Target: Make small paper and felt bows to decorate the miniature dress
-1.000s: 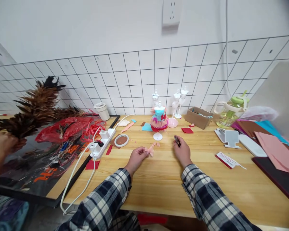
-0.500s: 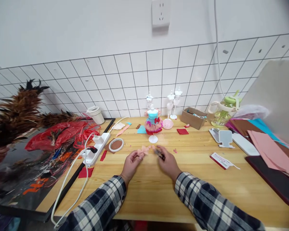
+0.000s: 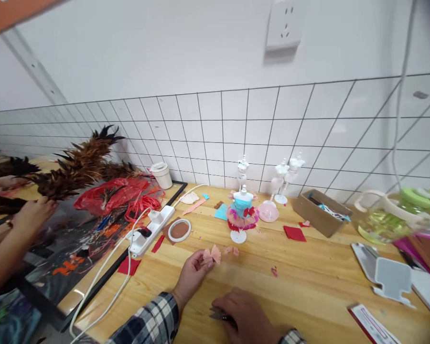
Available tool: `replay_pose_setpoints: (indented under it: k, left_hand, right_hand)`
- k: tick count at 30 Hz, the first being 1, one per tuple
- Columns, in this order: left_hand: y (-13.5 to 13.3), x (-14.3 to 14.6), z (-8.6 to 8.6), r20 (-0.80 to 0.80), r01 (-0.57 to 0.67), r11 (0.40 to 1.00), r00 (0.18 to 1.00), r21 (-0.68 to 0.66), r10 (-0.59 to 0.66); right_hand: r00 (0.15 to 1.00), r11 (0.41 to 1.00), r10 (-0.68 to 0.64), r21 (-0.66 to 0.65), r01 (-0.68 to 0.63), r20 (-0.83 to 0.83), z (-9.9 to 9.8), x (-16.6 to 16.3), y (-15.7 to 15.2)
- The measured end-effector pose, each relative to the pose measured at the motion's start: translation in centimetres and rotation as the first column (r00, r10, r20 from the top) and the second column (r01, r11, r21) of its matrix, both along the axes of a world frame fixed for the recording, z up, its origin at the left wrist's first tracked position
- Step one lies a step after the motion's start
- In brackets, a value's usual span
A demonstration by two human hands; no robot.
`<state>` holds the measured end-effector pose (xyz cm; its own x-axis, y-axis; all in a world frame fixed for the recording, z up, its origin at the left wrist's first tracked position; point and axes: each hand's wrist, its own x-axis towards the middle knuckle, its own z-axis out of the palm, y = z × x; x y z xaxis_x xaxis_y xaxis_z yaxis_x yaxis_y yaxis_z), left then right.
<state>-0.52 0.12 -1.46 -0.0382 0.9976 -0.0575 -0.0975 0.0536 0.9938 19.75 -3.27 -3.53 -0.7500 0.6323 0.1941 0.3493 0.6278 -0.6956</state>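
Observation:
My left hand (image 3: 193, 277) pinches a peach-pink bow-shaped piece of crepe paper (image 3: 212, 254) between thumb and fingers, just above the table. Lower down, my right hand (image 3: 245, 315) is closed around small dark scissors (image 3: 218, 314), their blades pointing left; the palm hides most of the handle. Pink paper scraps (image 3: 232, 250) lie right of the bow. Behind them stands a small white dress form (image 3: 238, 236), dressed in a blue bodice with a red bow and a ruffled pink and red skirt.
More white mini dress forms (image 3: 281, 173) stand by the wall near a pink dish (image 3: 268, 211) and a cardboard box (image 3: 320, 217). Left are a tape roll (image 3: 179, 230) and a power strip (image 3: 152, 233) with loose cable. Another person's hands (image 3: 34, 212) hold brown feathers (image 3: 79, 165).
My view has turned left and tilted. The right hand with the scissors has drawn back toward me, away from the pink paper. My left hand still holds the bow, now more spread in view.

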Motion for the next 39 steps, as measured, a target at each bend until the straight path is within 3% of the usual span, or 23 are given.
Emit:
replay_pose_setpoints:
  k: [5, 9, 13, 16, 18, 24, 33, 39]
  left_hand:
    - [-0.2, 0.2, -0.1, -0.04, -0.071, 0.997, 0.997, -0.023, 0.07]
    - [-0.3, 0.3, -0.1, -0.085, -0.08, 0.997, 0.993, 0.009, 0.081]
    - [-0.8, 0.6, 0.2, -0.14, -0.032, 0.999, 0.99, 0.016, 0.034]
    - [-1.3, 0.9, 0.4, -0.175, 0.033, 0.999, 0.984, 0.013, -0.03]
    - [-1.5, 1.1, 0.6, -0.179, 0.067, 0.998, 0.982, 0.012, -0.064]
    - [-1.7, 0.8, 0.7, -0.116, 0.173, 0.985, 0.979, 0.023, -0.17]
    - [-1.4, 0.3, 0.0, -0.072, 0.158, 0.986, 0.985, 0.058, -0.154]
    - [-1.6, 0.3, 0.0, -0.235, 0.259, 0.963, 0.943, 0.077, -0.235]
  right_hand:
    - [0.997, 0.994, 0.055, 0.089, -0.059, 0.051, -2.2, -0.7, 1.1]
    - [0.999, 0.997, 0.029, 0.077, -0.026, -0.031, -0.8, -0.4, 0.8]
    - [0.963, 0.981, -0.166, 0.062, 0.183, -0.214, 1.3, 0.7, 0.3]
    - [0.866, 0.904, -0.398, 0.03, 0.427, -0.303, 1.3, 1.4, 0.6]
    - [0.83, 0.872, -0.466, 0.0, 0.49, -0.307, 1.0, 1.6, 1.0]
    - [0.812, 0.84, -0.527, -0.004, 0.543, -0.251, 1.1, 1.7, 1.1]
    - [0.832, 0.849, -0.52, -0.009, 0.529, -0.191, 0.7, 1.3, 0.9]
    - [0.778, 0.798, -0.601, -0.195, 0.571, -0.181, 0.9, 0.5, 1.7]
